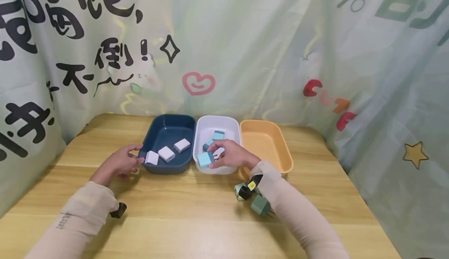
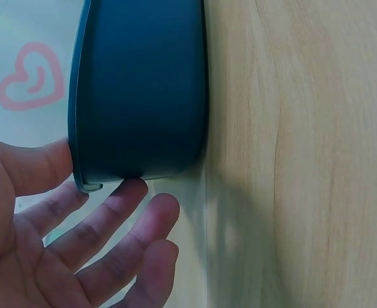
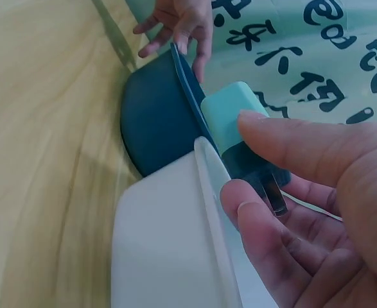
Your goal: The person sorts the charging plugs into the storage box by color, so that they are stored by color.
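My right hand (image 1: 231, 154) pinches a light-blue charger plug (image 1: 205, 159) between thumb and fingers, over the front of the white bin (image 1: 235, 128); its metal prongs show in the right wrist view. Inside that bin lie more blue charger plugs (image 1: 218, 135), partly hidden by the hand. At the left side of the dark-blue bin (image 1: 167, 123), my left hand (image 1: 121, 160) holds the rim, thumb on the lip and fingertips against the wall (image 2: 140, 83). Three white charger plugs (image 1: 166, 154) lie in the dark-blue bin.
An orange bin (image 1: 261, 134) stands right of the white one, the bins side by side. Several green charger plugs (image 1: 260, 205) lie on the wooden table (image 1: 182, 220) beneath my right forearm, partly covered. A printed curtain (image 1: 238, 48) hangs behind the table.
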### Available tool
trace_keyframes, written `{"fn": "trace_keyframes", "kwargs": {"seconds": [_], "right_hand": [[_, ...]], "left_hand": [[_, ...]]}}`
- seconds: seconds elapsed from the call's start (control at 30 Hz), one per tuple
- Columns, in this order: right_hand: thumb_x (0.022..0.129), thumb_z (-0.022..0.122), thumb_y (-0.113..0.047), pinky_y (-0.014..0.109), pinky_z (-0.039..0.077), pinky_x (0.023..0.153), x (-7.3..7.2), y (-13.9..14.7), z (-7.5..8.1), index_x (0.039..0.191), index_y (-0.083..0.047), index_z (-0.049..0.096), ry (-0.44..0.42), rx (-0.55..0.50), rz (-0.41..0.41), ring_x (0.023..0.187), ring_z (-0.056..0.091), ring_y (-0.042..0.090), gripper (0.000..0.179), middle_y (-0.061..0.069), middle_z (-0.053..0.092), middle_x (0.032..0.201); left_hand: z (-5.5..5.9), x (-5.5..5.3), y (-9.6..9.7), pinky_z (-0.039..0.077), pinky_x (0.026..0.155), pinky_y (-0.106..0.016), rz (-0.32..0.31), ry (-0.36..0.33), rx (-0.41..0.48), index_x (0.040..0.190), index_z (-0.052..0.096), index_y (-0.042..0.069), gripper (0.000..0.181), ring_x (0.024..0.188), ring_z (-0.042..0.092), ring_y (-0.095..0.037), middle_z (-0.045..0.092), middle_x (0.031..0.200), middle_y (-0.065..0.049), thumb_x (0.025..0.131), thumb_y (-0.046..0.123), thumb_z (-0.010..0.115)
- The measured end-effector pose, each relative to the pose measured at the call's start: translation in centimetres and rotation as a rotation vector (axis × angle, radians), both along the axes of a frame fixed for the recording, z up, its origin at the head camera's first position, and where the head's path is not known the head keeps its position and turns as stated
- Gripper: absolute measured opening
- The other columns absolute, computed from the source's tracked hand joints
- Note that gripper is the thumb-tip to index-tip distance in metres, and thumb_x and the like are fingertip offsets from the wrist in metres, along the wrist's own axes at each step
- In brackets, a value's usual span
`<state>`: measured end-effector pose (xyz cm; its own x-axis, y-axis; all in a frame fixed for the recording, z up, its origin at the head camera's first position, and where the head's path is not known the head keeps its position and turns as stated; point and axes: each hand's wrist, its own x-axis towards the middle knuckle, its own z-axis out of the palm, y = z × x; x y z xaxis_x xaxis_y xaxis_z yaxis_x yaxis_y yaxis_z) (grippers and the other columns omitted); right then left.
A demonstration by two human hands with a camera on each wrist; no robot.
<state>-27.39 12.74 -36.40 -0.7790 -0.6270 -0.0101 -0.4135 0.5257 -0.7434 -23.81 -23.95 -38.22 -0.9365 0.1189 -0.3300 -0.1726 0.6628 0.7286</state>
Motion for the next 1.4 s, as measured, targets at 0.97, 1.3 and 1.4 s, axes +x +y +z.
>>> {"fn": "trace_keyframes", "kwargs": {"seconds": [0.97, 1.3, 1.4], "right_hand": [[0.074, 0.085, -0.011, 0.030, 0.050, 0.081, -4.9, 0.4, -0.1, 0.106, -0.006, 0.065, -0.095, 0.039, -0.026, 0.101, 0.055, 0.027, 0.039, 0.007, 0.062, 0.102], [0.074, 0.084, -0.004, 0.032, 0.055, 0.073, -5.8, 0.0, -0.5, 0.108, -0.003, 0.063, -0.191, 0.035, -0.033, 0.097, 0.055, 0.025, 0.040, 0.011, 0.060, 0.104], [0.073, 0.083, -0.002, 0.032, 0.056, 0.073, -6.0, -0.2, -0.5, 0.108, -0.002, 0.063, -0.211, 0.037, -0.027, 0.097, 0.054, 0.024, 0.040, 0.011, 0.059, 0.104]], "left_hand": [[0.0, -0.2, 0.0, 0.054, 0.066, -0.042, 0.019, 0.003, 0.001, 0.152, 0.022, 0.002, 0.067, 0.094, 0.064, -0.031, 0.044, 0.137, -0.034, 0.098, 0.021, 0.057], [-0.1, 0.0, -0.1, 0.054, 0.065, -0.041, 0.026, -0.002, -0.004, 0.153, 0.022, 0.003, 0.068, 0.094, 0.064, -0.032, 0.044, 0.137, -0.034, 0.098, 0.021, 0.057], [-0.1, 0.0, -0.1, 0.054, 0.066, -0.042, 0.031, -0.005, -0.004, 0.153, 0.022, 0.003, 0.068, 0.094, 0.064, -0.032, 0.044, 0.137, -0.034, 0.098, 0.021, 0.057]]}}
